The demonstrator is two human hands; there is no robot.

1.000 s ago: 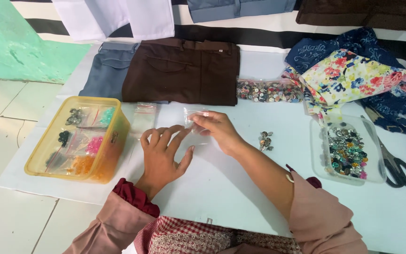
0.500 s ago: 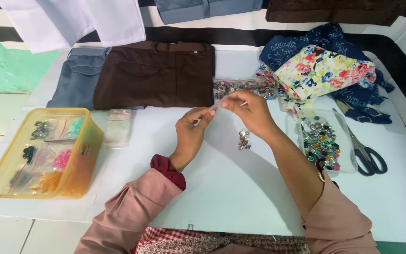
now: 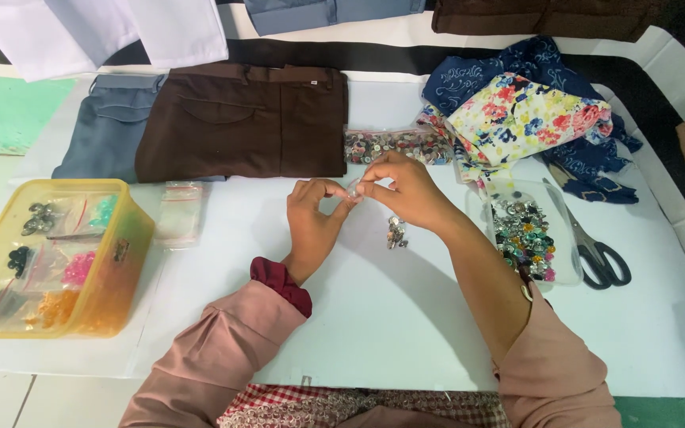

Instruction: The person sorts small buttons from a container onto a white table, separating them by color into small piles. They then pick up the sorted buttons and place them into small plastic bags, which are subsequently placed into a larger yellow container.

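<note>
Tub (image 3: 112,261) left — scissors (image 3: 596,250) right, trousers (image 3: 243,123) behind.

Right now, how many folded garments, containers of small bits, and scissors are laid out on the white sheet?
Folded garments: 2, brown trousers and grey-blue trousers.
Containers of small bits: 2, yellow tub and clear tray.
Scissors: 1.
Total: 5.

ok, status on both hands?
Left hand and right hand pinch a small clear plastic bag together. Small pile of metal buttons lies beneath. Nothing blocking.
</note>
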